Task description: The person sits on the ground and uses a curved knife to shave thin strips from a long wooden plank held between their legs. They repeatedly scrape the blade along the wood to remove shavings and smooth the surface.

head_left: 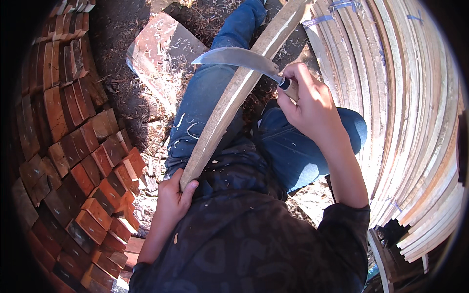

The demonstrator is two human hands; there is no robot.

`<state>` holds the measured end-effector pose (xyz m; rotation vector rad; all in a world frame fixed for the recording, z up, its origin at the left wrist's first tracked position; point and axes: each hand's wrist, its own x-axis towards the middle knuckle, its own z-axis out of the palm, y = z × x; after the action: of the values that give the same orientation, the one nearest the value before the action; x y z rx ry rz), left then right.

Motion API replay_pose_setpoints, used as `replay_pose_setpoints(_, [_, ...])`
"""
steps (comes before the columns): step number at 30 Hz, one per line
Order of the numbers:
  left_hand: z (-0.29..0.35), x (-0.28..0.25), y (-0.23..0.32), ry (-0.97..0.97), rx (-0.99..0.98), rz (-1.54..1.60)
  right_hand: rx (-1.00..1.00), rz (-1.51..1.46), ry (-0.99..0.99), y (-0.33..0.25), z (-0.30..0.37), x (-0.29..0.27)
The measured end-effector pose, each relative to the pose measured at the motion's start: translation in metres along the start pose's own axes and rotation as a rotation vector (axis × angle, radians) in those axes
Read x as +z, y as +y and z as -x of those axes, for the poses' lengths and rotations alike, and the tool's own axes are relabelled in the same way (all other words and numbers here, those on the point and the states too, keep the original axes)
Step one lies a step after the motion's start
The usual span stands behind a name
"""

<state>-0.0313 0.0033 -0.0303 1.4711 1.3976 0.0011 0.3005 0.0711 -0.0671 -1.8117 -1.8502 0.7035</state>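
A long wooden strip [217, 124] slants from my lap up to the far right, with a pale shaved streak along it. My left hand [174, 194] is closed round its near end, thumb on top. In my right hand [311, 100] is the wooden handle of a sickle [239, 57]. Its curved metal blade lies across the upper part of the strip and points left. Whether the edge touches the wood, I cannot tell. Small shavings cling to my jeans [202, 97] and dark shirt [234, 239].
Stacked reddish-brown wood blocks [90, 171] rise on the left. Long pale wooden strips [405, 97], some tied in bundles, are piled on the right. A flat board [159, 51] lies ahead on ground strewn with shavings [132, 95].
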Motion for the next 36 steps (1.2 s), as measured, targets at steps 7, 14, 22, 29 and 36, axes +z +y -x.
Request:
replay_pose_setpoints(7, [0.017,-0.017,-0.027,-0.006,-0.053,-0.113,-0.049,0.159,0.108,0.010,0.005,0.000])
replay_pose_setpoints(14, [0.027,-0.007,-0.043,-0.045,-0.051,-0.079,0.218,0.353,0.143,0.045,-0.028,-0.019])
replay_pose_setpoints(22, [0.021,-0.003,-0.049,-0.072,-0.071,-0.011,0.127,0.404,0.065,0.029,-0.017,-0.007])
replay_pose_setpoints(29, [0.020,-0.002,-0.052,-0.106,-0.066,-0.044,-0.032,0.408,-0.040,-0.006,0.004,0.008])
replay_pose_setpoints(36, [0.012,-0.001,-0.055,-0.078,-0.031,-0.052,0.230,0.442,-0.051,0.017,-0.020,-0.017])
